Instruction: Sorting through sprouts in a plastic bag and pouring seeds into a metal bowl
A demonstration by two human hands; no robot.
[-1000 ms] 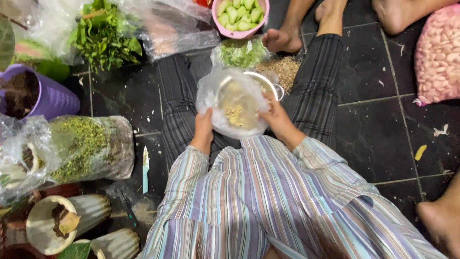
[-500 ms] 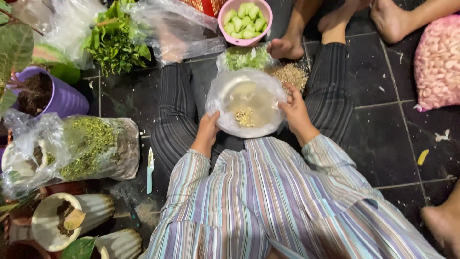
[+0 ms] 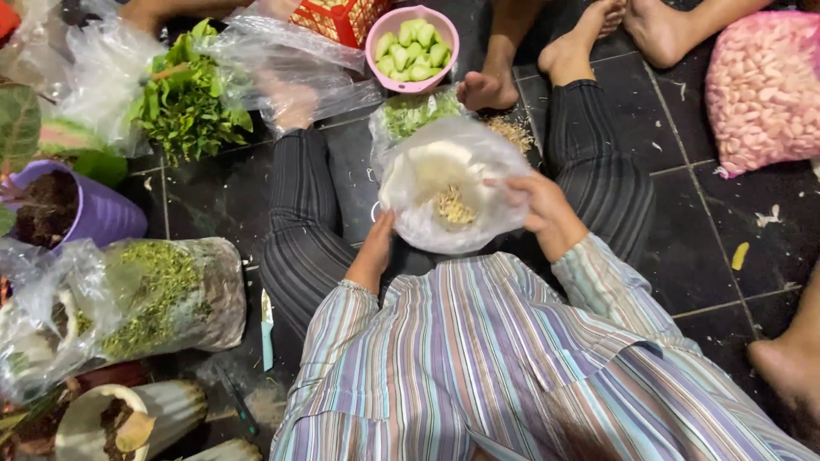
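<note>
I sit on a dark tiled floor in a striped shirt and striped trousers. Both hands hold a clear plastic bag (image 3: 453, 183) above my lap; it holds a small heap of pale shredded bits (image 3: 453, 207). My left hand (image 3: 377, 242) supports the bag from below at its left side. My right hand (image 3: 538, 201) grips its right edge, fingers curled over the rim. A second bag of chopped greens (image 3: 414, 111) and a heap of pale shreds (image 3: 511, 130) lie just beyond, between my legs.
A pink bowl of green pieces (image 3: 412, 47), a bag of leafy greens (image 3: 184, 98), a purple pot of soil (image 3: 64, 205), a large bag of green herbs (image 3: 145, 294), a small knife (image 3: 267, 329) and a pink sack (image 3: 763, 90) surround me. Other people's bare feet (image 3: 487, 85) rest beyond.
The bag has been lifted and tilted toward me, and my right hand has shifted up onto its right rim. The view has moved slightly.
</note>
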